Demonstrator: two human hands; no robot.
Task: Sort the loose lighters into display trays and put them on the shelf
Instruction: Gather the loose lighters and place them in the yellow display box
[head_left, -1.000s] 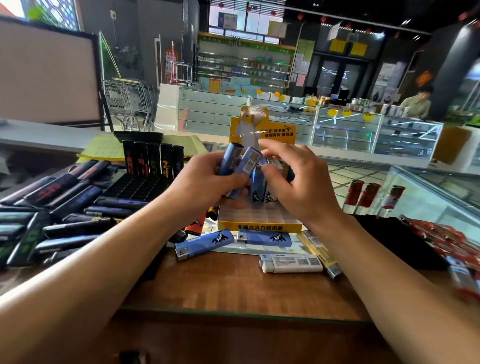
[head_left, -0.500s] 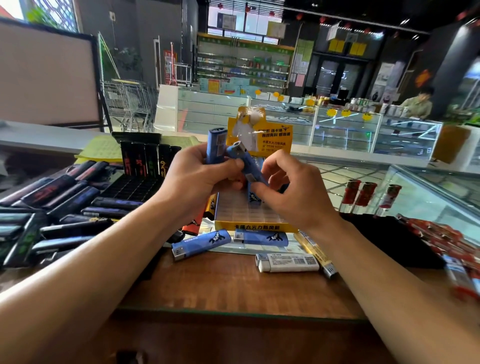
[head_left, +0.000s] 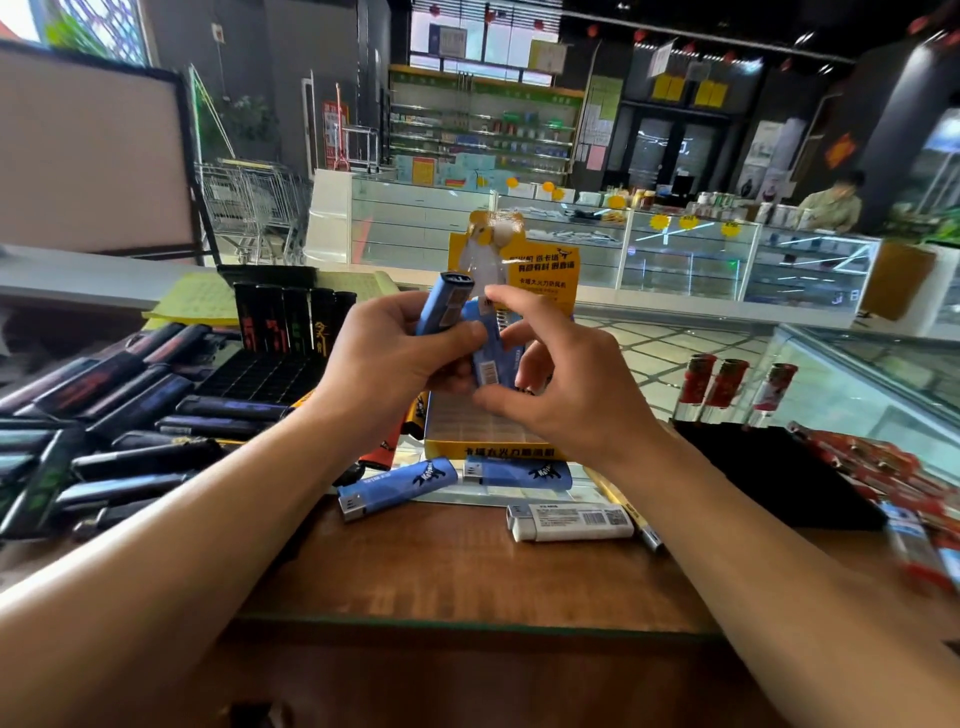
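Both hands are up over the yellow display tray (head_left: 488, 451), which sits near the middle of the wooden counter (head_left: 457, 566). The left hand (head_left: 387, 364) has its fingers curled round a small bunch of blue lighters (head_left: 440, 306), one poking up cap-first. The right hand (head_left: 563, 387) pinches another blue lighter (head_left: 488, 353) between thumb and forefinger, the other fingers loosely spread, teasing it free of the bunch.

The step looks like feeding these one at a time into the tray's empty slots. The way to do it well: take a single lighter clear before lowering it, turn it the same way up as its neighbours, and seat it square in one cell. The left hand should hold the rest snug so none slips.

Plenty left: two blue lighters lying flat (head_left: 397, 486) just in front of the tray, a white lighter (head_left: 569, 521) nearer the front edge, and a heap of dark lighters (head_left: 119, 431) at the left end beside the black tray (head_left: 260, 376).
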